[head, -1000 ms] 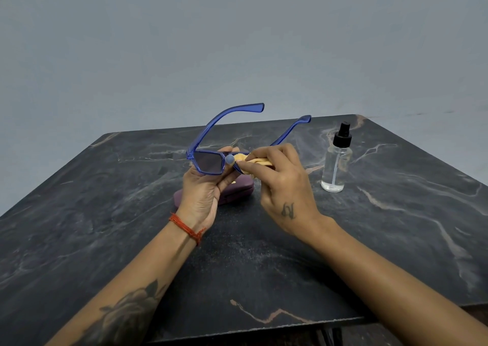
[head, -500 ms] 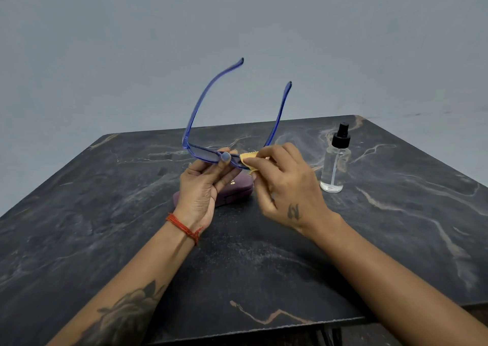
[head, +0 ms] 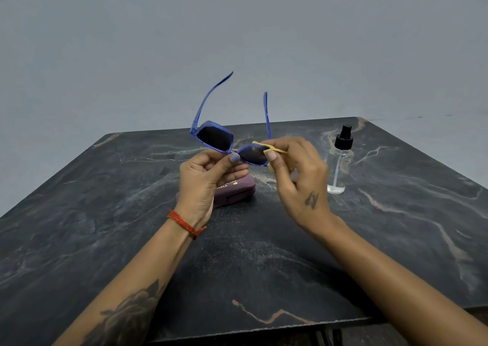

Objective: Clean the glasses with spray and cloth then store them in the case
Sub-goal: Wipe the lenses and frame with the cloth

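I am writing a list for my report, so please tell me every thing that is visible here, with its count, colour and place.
glasses: 1, blue frame, dark lenses, held above the table, temples pointing up
cloth: 1, yellow, pinched on the right-side lens
case: 1, purple, closed, on the table behind the left hand
spray bottle: 1, clear with black top, upright at the right
table: 1, dark marble
left hand: holds the glasses at the bridge
right hand: pinches the cloth
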`<action>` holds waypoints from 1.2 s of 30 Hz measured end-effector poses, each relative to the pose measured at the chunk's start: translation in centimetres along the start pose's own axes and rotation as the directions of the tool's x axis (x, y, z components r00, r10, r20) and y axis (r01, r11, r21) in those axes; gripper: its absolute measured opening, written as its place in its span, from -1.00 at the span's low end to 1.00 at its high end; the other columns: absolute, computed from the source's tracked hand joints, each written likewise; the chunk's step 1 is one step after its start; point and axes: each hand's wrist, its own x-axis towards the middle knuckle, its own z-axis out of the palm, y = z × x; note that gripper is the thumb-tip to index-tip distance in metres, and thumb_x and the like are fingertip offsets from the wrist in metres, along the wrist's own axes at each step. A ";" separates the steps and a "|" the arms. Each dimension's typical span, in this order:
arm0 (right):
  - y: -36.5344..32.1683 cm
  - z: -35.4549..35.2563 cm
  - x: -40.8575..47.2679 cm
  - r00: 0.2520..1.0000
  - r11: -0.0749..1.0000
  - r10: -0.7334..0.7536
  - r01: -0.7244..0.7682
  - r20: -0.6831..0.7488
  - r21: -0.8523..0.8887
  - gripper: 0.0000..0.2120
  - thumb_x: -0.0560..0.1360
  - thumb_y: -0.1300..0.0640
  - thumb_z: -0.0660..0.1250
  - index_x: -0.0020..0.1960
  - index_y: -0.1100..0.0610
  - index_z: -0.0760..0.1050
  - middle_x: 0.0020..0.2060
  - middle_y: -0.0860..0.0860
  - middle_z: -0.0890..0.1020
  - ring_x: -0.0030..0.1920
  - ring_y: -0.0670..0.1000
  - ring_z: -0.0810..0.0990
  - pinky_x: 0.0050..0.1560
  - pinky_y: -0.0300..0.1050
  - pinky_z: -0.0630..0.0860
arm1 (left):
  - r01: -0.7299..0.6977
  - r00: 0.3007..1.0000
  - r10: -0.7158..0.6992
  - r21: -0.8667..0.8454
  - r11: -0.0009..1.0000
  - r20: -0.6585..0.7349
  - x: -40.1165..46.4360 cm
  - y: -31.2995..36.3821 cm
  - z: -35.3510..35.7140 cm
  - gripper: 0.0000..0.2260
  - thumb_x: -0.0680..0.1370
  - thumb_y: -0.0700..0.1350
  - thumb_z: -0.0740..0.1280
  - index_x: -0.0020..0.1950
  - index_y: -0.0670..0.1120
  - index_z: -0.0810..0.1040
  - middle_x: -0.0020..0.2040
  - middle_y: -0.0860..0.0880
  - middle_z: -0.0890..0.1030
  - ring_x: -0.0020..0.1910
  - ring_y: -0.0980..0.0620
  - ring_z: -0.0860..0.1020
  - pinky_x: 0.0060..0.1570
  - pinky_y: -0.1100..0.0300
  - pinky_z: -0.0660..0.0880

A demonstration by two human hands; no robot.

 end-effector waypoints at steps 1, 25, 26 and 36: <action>-0.2 0.0 0.0 1.000 1.000 0.021 -0.020 -0.022 0.023 -0.88 0.50 0.24 0.31 0.00 0.18 0.60 -0.14 -0.06 0.59 -0.12 -0.08 0.54 -0.10 -0.18 0.46 | -0.005 1.000 0.005 0.003 1.000 -0.003 0.0 0.0 0.0 -0.85 0.13 -0.03 0.51 -0.41 -0.06 0.63 -0.37 -0.10 0.67 -0.33 -0.03 0.67 -0.32 0.24 0.58; 0.7 0.2 -0.4 0.948 0.917 -0.307 0.319 0.088 -0.241 -0.66 0.25 0.52 0.34 0.00 0.32 0.62 -0.10 0.18 0.62 -0.13 0.15 0.54 0.00 -0.21 0.42 | 0.020 1.000 -0.020 -0.021 1.000 -0.012 -0.4 -0.2 0.7 -0.92 0.32 -0.18 0.35 -0.28 -0.18 0.51 -0.36 -0.10 0.67 -0.32 0.00 0.66 -0.27 0.23 0.59; 0.7 0.2 -0.4 0.958 0.927 -0.277 0.287 0.074 -0.243 -0.63 0.27 0.51 0.34 0.04 0.33 0.61 -0.07 0.21 0.60 -0.12 0.15 0.54 -0.01 -0.22 0.42 | 0.021 1.000 -0.021 -0.014 1.000 -0.018 -0.3 -0.2 0.7 -0.91 0.32 -0.18 0.36 -0.27 -0.18 0.51 -0.37 -0.09 0.66 -0.33 0.00 0.66 -0.27 0.24 0.59; 0.7 1.6 -0.6 0.914 0.858 -0.390 0.406 0.114 -0.315 -0.72 0.59 0.35 0.11 0.17 0.37 0.55 0.11 0.23 0.59 0.01 0.10 0.44 0.13 -0.18 0.41 | 0.029 1.000 -0.029 -0.027 0.999 -0.009 -0.5 -0.5 0.9 -0.94 0.33 -0.18 0.37 -0.35 -0.10 0.56 -0.32 -0.09 0.68 -0.30 0.00 0.67 -0.26 0.21 0.59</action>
